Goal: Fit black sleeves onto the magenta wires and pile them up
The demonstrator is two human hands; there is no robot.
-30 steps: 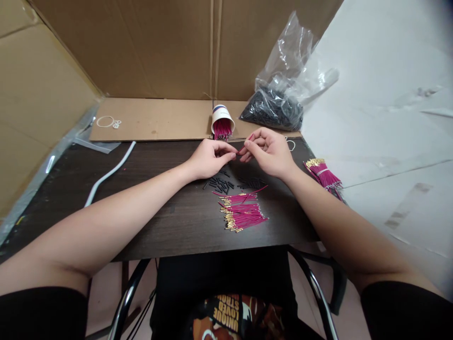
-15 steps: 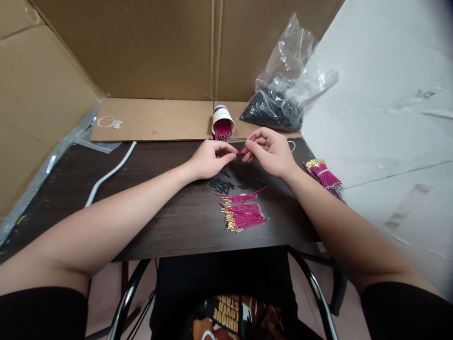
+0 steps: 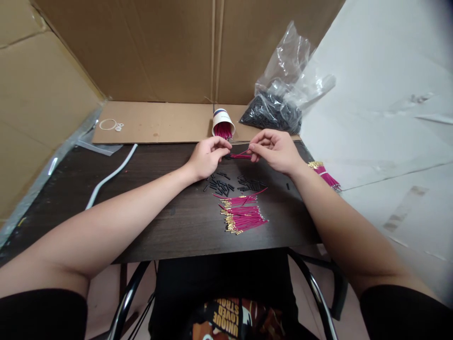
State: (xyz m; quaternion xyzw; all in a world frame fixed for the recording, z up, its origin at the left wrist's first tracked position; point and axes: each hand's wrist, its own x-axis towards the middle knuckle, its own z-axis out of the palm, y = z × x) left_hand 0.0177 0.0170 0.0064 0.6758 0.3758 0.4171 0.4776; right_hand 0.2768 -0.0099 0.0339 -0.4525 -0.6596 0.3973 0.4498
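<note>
My right hand (image 3: 276,150) pinches a thin red wire (image 3: 242,153) between thumb and forefinger, its free end pointing left and down. Opposite it is my left hand (image 3: 208,157), thumb and forefinger slightly apart, with nothing visible between them. Beneath the fingertips, a few red wires (image 3: 244,157) with black ends lie on the dark table (image 3: 159,189), partly hidden by both hands. Short black tubes (image 3: 219,185) lie in two loose groups nearer me. In front of those is a pile of magenta wires (image 3: 246,217) with gold-coloured ends on the left.
A paper cup (image 3: 222,117) lies tipped with red wires inside, behind the hands. A clear bag of black pieces (image 3: 272,111) rests on the cardboard strip (image 3: 159,123). A banded wire bundle (image 3: 325,175) is at the right edge; a pale tube (image 3: 111,177) lies left.
My hands have moved apart, the left shifting leftward. The right still pinches a wire. The wires on the table between them now show, as does a lone black tube near my right forearm.
</note>
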